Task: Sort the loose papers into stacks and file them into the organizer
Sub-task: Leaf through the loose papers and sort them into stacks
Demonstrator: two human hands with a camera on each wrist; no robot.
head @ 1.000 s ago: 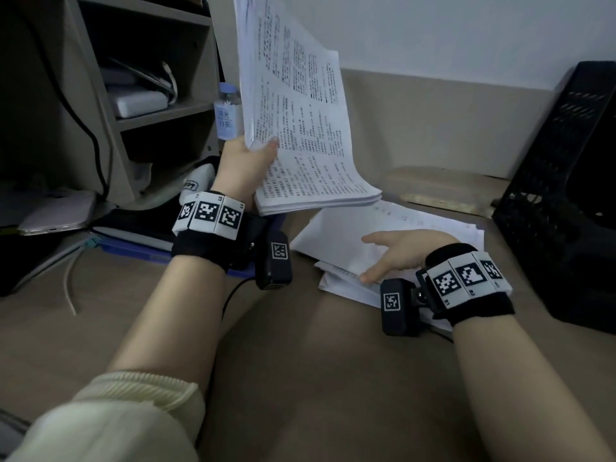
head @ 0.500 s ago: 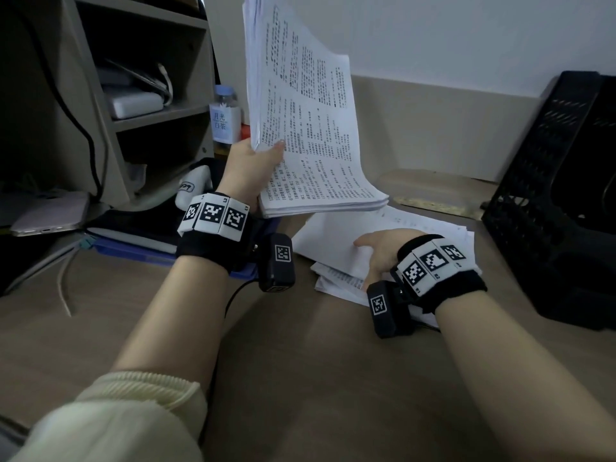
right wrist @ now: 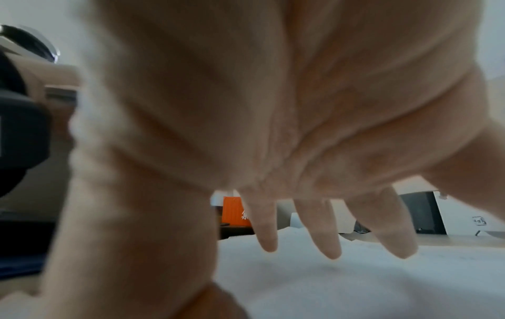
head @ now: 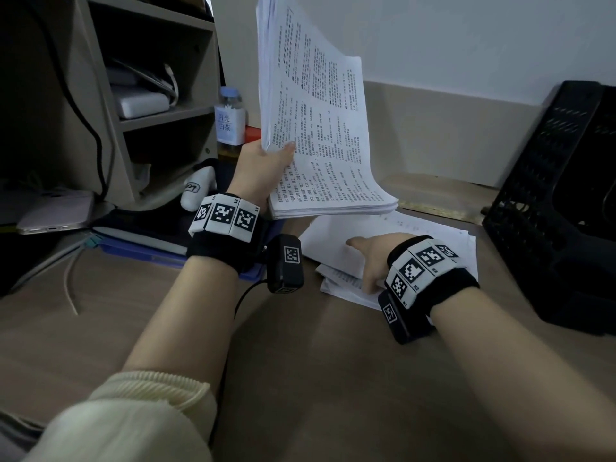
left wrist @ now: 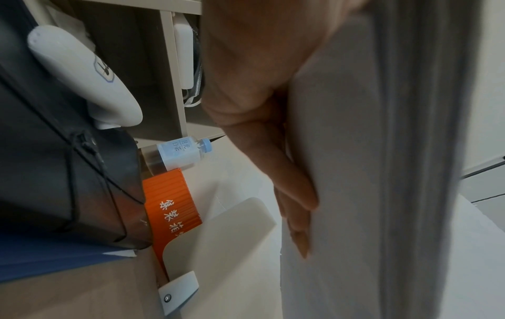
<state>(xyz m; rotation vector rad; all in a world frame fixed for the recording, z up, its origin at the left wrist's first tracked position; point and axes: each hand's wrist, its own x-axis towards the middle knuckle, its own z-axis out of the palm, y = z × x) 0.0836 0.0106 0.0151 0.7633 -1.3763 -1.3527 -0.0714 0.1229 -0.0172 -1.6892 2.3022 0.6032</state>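
At 11 o'clock the left hand (head: 263, 168) grips a thick stack of printed papers (head: 320, 135), thumb in front, fingers (left wrist: 295, 194) flat behind. The stack is tilted above the desk (head: 300, 378) and I think its sheets may fan out and slip. At 1 o'clock the right hand (head: 376, 258) lies open on the loose papers (head: 433, 241); a push could scatter them. The black organizer (head: 550, 201) stands at 3 o'clock.
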